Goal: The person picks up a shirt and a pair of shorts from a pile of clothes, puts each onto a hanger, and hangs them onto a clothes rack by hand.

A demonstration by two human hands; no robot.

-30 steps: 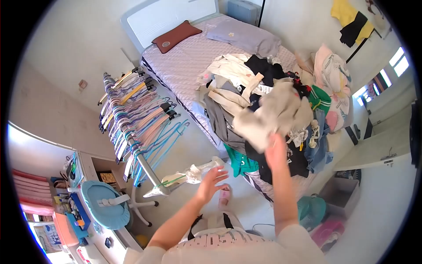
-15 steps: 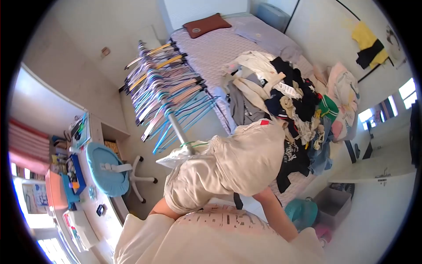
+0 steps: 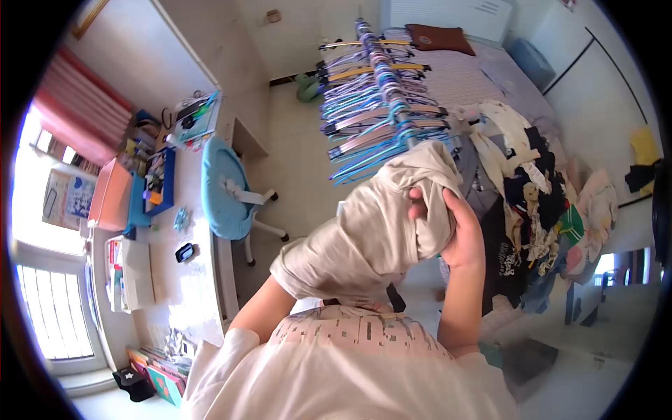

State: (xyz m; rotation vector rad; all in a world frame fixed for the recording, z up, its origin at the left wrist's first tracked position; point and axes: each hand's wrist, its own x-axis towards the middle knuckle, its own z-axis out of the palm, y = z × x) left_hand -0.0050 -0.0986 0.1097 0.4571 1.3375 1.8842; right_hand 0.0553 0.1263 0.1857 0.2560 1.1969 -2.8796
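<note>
A bunched beige garment (image 3: 357,231) hangs in front of my chest; its folds do not show whether it is a shirt or shorts. My right hand (image 3: 463,234) is closed on its right end, thumb outside and fingertips showing through a fold of cloth. My left forearm (image 3: 269,308) runs into the garment's lower left opening, and the cloth hides that hand and its fingers. Just beyond the garment, many hangers (image 3: 364,140) in blue, purple, black and yellow hang on a metal rail (image 3: 383,73).
A heap of clothes (image 3: 532,189) lies on the bed (image 3: 448,73), right of the rail, with a brown pillow (image 3: 439,39) at its far end. At left a blue swivel chair (image 3: 227,189) stands against a white desk (image 3: 171,280) holding bins and books.
My view has swung left, so more of the desk and window shows. My right hand has come up from below the garment and now grips its upper right end.
</note>
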